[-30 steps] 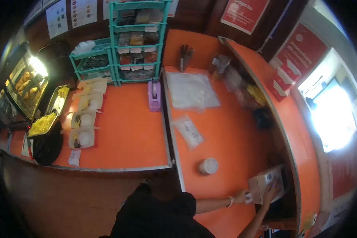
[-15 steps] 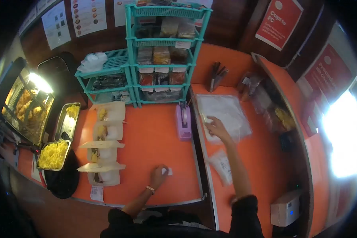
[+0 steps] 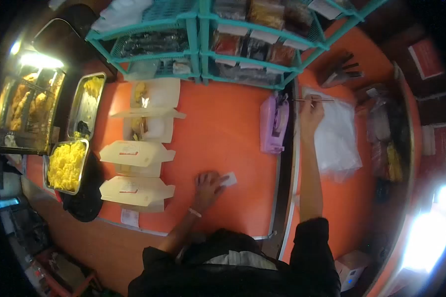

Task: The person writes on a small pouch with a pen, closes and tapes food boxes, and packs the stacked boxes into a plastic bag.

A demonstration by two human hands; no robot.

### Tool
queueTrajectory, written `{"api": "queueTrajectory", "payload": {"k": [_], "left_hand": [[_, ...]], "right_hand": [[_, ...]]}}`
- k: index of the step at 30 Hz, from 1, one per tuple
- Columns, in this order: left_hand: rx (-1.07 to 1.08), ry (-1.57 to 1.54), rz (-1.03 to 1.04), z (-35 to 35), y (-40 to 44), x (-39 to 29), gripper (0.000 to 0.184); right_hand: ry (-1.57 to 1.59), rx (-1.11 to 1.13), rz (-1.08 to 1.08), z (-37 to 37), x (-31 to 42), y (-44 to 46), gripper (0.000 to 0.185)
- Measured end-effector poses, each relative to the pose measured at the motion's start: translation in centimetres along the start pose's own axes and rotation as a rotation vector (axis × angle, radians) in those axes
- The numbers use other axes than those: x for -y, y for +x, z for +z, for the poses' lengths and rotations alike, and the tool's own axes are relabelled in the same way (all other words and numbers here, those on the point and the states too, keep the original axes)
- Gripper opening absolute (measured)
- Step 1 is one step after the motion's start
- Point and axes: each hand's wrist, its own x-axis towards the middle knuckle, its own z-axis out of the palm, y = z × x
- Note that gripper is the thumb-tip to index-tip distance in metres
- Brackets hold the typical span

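Orange worktop (image 3: pixel 218 119), two boxes (image 3: pixel 134 190) closed near its front edge; left hand (image 3: pixel 209 190), fingers apart, touching a slip (image 3: pixel 229 179); right hand (image 3: pixel 312 115) pinching a pen (image 3: pixel 326 101).

Well to the left of the left hand (image 3: pixel 210 187), a metal tray (image 3: pixel 67 166) of yellow food tilts against a second, emptier tray (image 3: pixel 86 105), with a round black item (image 3: pixel 85 200) partly under the nearer one. Farther left, a lit display case (image 3: pixel 29 106) holds golden-brown food. Beyond both hands, a teal shelf rack (image 3: pixel 201 47) carries packets. Just left of the right hand (image 3: pixel 312 113) stands a purple tape dispenser (image 3: pixel 272 123); beyond that hand, dark utensils sit in a holder (image 3: pixel 334 74). Clear plastic bags (image 3: pixel 338 143) lie beside it on its right. A pale box (image 3: pixel 352 270) sits farther right, nearer the body.
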Motion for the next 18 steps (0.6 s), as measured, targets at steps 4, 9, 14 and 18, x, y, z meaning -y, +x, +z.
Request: {"api": "queueTrajectory", "payload": {"k": [4,9,14,18], "left_hand": [[-0.126,-0.067,-0.069,0.6,3.4,0.7,0.043],[-0.08,-0.039,-0.1,0.3,5.3,0.8,0.05],[-0.069,0.001,-0.074,0.7,5.0,1.3,0.054],[-0.082,0.011,-0.068,1.0,5.1,1.4,0.056]], "right_hand": [[0.616,0.423,0.321,-1.6,1.6,-10.9,0.013],[0.471,0.736,0.462,2.4,-2.3,-24.3,0.011],[0.401,0.743,0.347,3.8,-2.2,-25.4,0.007],[0.301,0.697,0.237,4.1,-3.1,-25.9,0.007]]}}
